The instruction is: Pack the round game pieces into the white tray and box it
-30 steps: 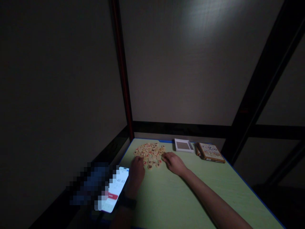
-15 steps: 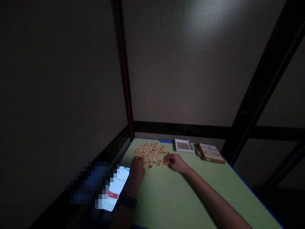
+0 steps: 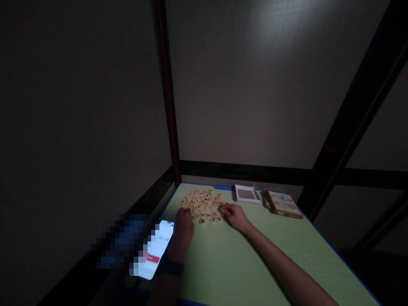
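Note:
Round wooden xiangqi pieces [image 3: 204,208] with red and black characters lie in a loose cluster on the far left part of the green table; several show plain faces. My left hand [image 3: 185,221], a dark band on its wrist, is at the cluster's near left edge with its fingers curled; the fingertips are hidden behind the hand. At the cluster's right edge, my right hand [image 3: 235,216] has its thumb and fingers drawn together in a pinch, close to the outermost pieces. Whatever may be between those fingertips is too small and dark to make out.
A lit phone [image 3: 156,250] showing a running timer lies left of my left forearm. An open white box [image 3: 247,194] stands at the table's back edge, beside boxed sets [image 3: 283,204] with printed covers. Walls close in behind and left of the green table [image 3: 229,272].
My right hand's fingertips have shifted slightly away from a near-right piece, which now shows more fully. My left hand stays almost in place. The phone's timer has advanced.

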`<state>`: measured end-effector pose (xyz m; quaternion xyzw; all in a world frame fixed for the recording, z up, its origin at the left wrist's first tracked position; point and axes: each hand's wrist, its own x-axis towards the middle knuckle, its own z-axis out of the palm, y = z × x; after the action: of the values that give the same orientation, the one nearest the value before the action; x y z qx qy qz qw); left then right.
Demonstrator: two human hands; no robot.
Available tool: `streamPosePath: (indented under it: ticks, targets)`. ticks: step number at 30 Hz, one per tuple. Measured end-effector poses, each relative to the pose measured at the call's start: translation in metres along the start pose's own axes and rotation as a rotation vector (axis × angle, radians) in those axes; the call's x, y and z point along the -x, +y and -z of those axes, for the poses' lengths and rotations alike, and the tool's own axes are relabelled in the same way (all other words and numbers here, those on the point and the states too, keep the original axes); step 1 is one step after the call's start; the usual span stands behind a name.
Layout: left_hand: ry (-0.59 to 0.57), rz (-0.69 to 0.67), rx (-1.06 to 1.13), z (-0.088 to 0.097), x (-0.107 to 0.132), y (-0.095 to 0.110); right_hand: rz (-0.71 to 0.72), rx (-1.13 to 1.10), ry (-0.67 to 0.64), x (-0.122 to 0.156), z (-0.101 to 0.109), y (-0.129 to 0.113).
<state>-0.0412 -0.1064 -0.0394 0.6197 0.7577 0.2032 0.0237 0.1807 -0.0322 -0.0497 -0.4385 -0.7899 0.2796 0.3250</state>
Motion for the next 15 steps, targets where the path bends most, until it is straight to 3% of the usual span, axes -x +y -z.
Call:
streamPosePath:
  ticks: [7,12,15]
  targets:
    - [0.006,0.026,0.041,-0.007,-0.003,-0.003,0.063,0.246,0.014,-0.003,0.001,-0.019]
    - [0.037,0.052,0.056,-0.018,-0.007,-0.006,0.044,0.561,-0.128,-0.018,-0.004,-0.046]
    - [0.044,0.041,0.048,-0.014,-0.007,-0.004,-0.001,0.635,-0.164,-0.026,-0.012,-0.058]
